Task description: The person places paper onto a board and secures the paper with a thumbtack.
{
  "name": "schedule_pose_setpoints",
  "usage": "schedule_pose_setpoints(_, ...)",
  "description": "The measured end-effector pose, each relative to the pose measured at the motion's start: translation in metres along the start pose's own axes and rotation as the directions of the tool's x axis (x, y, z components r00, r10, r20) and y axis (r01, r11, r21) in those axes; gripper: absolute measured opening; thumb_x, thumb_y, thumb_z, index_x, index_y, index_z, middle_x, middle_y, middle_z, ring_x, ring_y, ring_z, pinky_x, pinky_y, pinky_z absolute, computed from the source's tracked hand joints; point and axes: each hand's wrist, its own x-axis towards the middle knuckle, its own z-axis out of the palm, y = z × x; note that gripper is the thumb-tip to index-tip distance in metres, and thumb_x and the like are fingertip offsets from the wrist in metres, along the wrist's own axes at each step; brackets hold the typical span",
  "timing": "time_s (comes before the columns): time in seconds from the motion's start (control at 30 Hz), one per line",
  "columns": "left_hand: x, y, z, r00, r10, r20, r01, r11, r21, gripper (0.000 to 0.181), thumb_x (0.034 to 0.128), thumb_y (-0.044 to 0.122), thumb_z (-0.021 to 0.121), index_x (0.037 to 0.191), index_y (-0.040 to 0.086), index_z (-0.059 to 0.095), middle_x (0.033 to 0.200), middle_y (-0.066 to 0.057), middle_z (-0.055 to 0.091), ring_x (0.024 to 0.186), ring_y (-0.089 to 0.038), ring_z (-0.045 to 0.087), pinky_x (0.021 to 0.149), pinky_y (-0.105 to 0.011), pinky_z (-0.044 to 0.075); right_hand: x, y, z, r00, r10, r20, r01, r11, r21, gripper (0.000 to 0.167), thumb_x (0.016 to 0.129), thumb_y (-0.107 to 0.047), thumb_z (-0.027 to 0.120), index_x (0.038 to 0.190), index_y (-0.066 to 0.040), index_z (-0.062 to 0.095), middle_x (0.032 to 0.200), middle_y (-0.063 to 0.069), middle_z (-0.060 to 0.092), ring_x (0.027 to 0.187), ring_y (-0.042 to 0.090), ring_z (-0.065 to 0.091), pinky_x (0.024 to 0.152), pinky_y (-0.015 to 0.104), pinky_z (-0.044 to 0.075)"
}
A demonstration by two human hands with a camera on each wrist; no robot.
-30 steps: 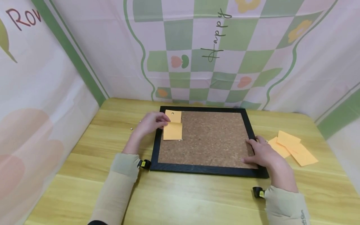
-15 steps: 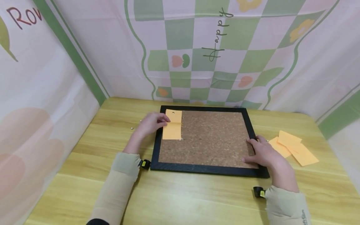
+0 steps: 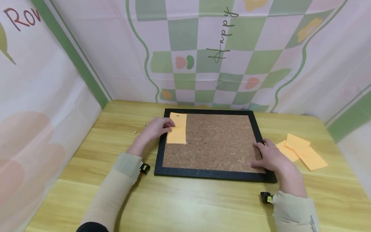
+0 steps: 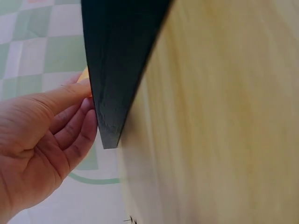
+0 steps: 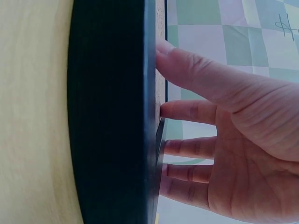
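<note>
A corkboard in a black frame lies on the wooden table. At its upper left are orange paper notes, one above the other, with a small silver pin near the top. My left hand reaches over the frame's left side and pinches the lower note's left edge between thumb and fingers. In the left wrist view, a bit of orange shows beyond that thumb. My right hand rests on the board's right side, thumb on the cork. Its fingers extend fairly straight against the frame in the right wrist view.
Loose orange notes overlap on the table to the board's right. Small silver pins lie left of the board. A patterned cloth hangs behind the table.
The lower note's upper part now lies closer to the note above, and the seam between them shows less. My left forearm has shifted slightly left. My right hand stays in place.
</note>
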Motion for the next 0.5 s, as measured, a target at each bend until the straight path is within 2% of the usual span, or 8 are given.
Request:
schedule_pose_setpoints(0.2, 0.0013, -0.0022, -0.0008, 1.000, 0.001, 0.010, -0.001, 1.000, -0.010, 0.018, 0.0974, 0.015, 0.065, 0.113, 0.009, 0.070, 0.110, -0.008, 0.074, 0.104, -0.022, 0.069, 0.093, -0.036, 0.056, 0.0000, 0.0006, 0.0001, 1.000, -0.001, 0.000, 0.001, 1.000, 0.000, 0.094, 0.079, -0.043, 0.082, 0.143, 0.012, 0.040, 0.144, 0.050, 0.022, 0.126, 0.067, 0.032, 0.102, 0.074, 0.036)
schedule_pose_setpoints(0.5, 0.0005, -0.0106, -0.0052, 0.999, 0.018, 0.030, -0.014, 0.992, -0.127, 0.018, 0.0958, 0.015, 0.067, 0.112, 0.009, 0.071, 0.110, -0.008, 0.073, 0.104, -0.021, 0.068, 0.095, -0.036, 0.056, 0.0002, 0.0006, 0.0006, 1.000, -0.003, 0.000, 0.003, 1.000, 0.007, 0.094, 0.079, -0.042, 0.082, 0.143, 0.012, 0.039, 0.144, 0.050, 0.022, 0.126, 0.067, 0.031, 0.102, 0.074, 0.036)
